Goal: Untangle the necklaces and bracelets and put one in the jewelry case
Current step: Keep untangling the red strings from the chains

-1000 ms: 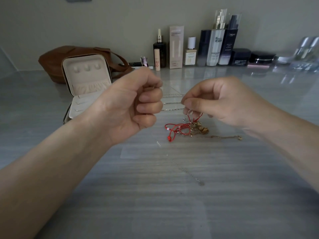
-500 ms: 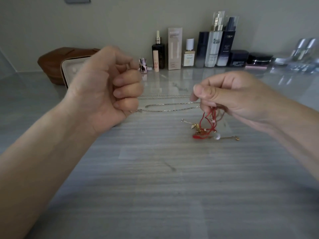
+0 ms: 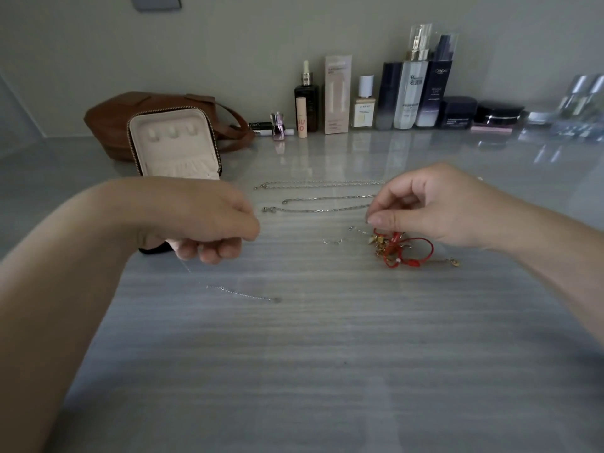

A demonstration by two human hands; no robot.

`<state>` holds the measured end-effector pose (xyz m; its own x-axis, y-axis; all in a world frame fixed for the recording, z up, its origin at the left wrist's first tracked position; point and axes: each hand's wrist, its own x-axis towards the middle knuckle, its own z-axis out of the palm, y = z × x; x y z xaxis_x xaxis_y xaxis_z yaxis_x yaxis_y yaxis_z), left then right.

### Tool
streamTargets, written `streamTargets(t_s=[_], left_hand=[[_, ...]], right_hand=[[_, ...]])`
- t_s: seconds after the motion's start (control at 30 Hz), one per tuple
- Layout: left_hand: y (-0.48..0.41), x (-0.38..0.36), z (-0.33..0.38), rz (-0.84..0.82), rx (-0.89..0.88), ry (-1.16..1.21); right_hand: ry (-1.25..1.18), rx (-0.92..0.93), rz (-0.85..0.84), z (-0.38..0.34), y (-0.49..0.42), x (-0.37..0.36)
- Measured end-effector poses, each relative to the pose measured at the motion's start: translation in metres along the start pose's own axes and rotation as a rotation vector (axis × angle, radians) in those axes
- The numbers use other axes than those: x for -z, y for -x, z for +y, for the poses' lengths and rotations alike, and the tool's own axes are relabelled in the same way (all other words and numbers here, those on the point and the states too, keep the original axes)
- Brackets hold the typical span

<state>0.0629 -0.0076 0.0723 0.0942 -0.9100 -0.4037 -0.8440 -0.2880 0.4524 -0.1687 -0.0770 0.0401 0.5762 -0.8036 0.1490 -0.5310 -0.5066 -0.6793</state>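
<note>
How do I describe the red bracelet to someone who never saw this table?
On the grey striped tabletop, look to the right hand. At its fingertips lies the red cord bracelet, tangled with small gold charms. It is the only red thing there; the thin silver chains beyond it lie straight.

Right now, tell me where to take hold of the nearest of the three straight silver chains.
Pinch the clasp end from above, coming in from the left. The chain lies flat and straight on the table; that end is bare and thicker, while the other end runs up to the right hand.
</note>
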Motion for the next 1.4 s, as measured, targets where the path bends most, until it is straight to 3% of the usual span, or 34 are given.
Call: streamTargets(t_s=[0.17,0.27,0.33,0.43,0.53,0.7,0.83,1.03,1.27,1.4], left_hand=[[-0.003,-0.001,-0.002,0.02,-0.046,-0.121],[-0.006,-0.006,0.0,0.228,-0.222,-0.247],[-0.007,-0.024,0.012,0.354,-0.389,-0.103],[-0.011,-0.056,0.033,0.256,-0.518,0.198],[-0.012,-0.07,0.041,0.278,-0.549,0.226],[-0.01,-0.058,0.036,0.35,-0.506,0.31],[-0.013,-0.048,0.031,0.39,-0.428,0.429],[-0.01,-0.046,0.028,0.324,-0.362,0.335],[-0.011,-0.05,0.029,0.193,-0.373,0.584],[-0.009,-0.051,0.029,0.226,-0.388,0.56]], right_hand=[[-0.092,0.036,0.057,-0.002,0.002,0.001],[-0.21,0.036,0.006,-0.007,0.003,-0.002],[-0.262,0.023,-0.017,-0.009,0.003,-0.005],[-0.279,0.024,-0.046,-0.01,0.001,-0.011],[-0.27,0.019,-0.061,-0.012,0.002,-0.014],[-0.294,-0.016,-0.035,-0.008,0.004,-0.002],[-0.28,-0.028,-0.157,-0.008,0.007,-0.001],[-0.254,-0.017,-0.078,-0.008,0.005,-0.004],[-0.223,0.012,-0.052,-0.012,0.007,-0.003],[-0.225,-0.006,-0.008,-0.013,0.006,-0.004]])
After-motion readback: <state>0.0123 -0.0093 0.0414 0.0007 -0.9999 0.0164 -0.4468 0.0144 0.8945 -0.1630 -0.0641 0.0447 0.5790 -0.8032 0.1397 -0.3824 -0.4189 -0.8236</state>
